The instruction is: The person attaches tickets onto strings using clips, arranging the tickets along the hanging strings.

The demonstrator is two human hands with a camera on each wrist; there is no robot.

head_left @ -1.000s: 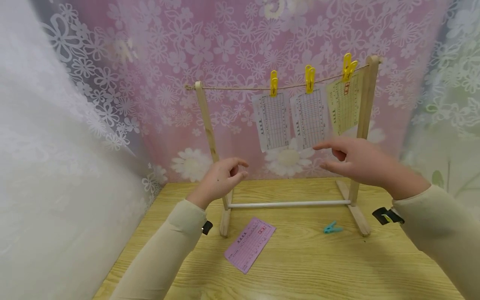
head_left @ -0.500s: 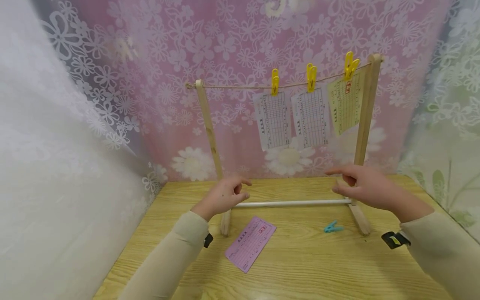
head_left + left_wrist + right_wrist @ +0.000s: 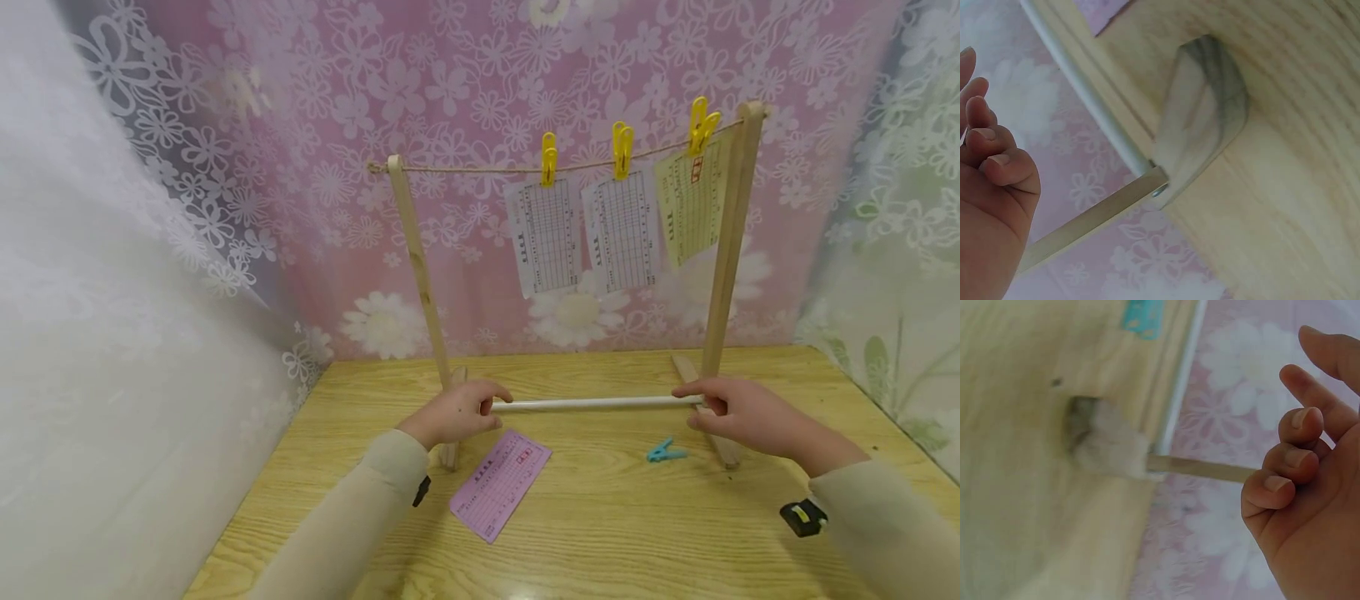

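Note:
My left hand (image 3: 456,410) hangs over the left foot of the wooden rack, its fingers loosely bent around nothing. Just to its right on the table lies a pink printed slip (image 3: 501,486) with a red stamp. My right hand (image 3: 750,412) is in the air by the rack's right foot, index finger stretched forward and the other fingers loosely curled, as the right wrist view also shows. A blue clothespin (image 3: 664,451) lies on the table to the left of this hand. In the head view both hands overlap the ends of the rack's white rod (image 3: 592,403).
A string (image 3: 472,170) runs between the rack's posts. Two white slips (image 3: 546,242) and a yellow slip (image 3: 692,204) hang from it under yellow clothespins (image 3: 549,158). Behind the wooden table (image 3: 600,533) is a pink flowered curtain (image 3: 337,242); pale cloth (image 3: 150,400) hangs at the left.
Both hands have come down from in front of the hanging slips to near the white rod, the left one also shifting slightly right. The slips and clothespins have kept their places.

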